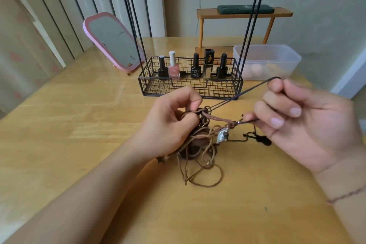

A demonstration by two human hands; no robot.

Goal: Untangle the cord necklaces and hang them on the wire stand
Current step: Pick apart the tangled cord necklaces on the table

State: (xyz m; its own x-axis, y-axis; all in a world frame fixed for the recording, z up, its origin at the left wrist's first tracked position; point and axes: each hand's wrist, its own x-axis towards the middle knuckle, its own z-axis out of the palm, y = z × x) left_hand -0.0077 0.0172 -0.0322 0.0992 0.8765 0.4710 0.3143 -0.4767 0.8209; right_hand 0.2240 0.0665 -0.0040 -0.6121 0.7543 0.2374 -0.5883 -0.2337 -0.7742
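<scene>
Head view: left hand (174, 123) pinches the tangled brown cord necklaces (200, 144) on the table (79, 125) — right hand (297, 123) pinches a black cord (243, 93) stretched taut, rising rightward, near the wire stand (190, 83).

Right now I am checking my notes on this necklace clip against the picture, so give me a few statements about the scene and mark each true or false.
1. The right hand pinches a loop of thin black cord pulled up out of the tangle. True.
2. The brown cord necklaces already hang on the black wire stand. False: they lie bunched on the wooden table under the left hand.
3. The pink-framed mirror stands to the left of the wire stand. True.
4. The stand's basket holds one bottle only. False: five nail polish bottles stand in it.
5. The left hand lies flat on the table. False: its fingers curl round the knot.
</scene>
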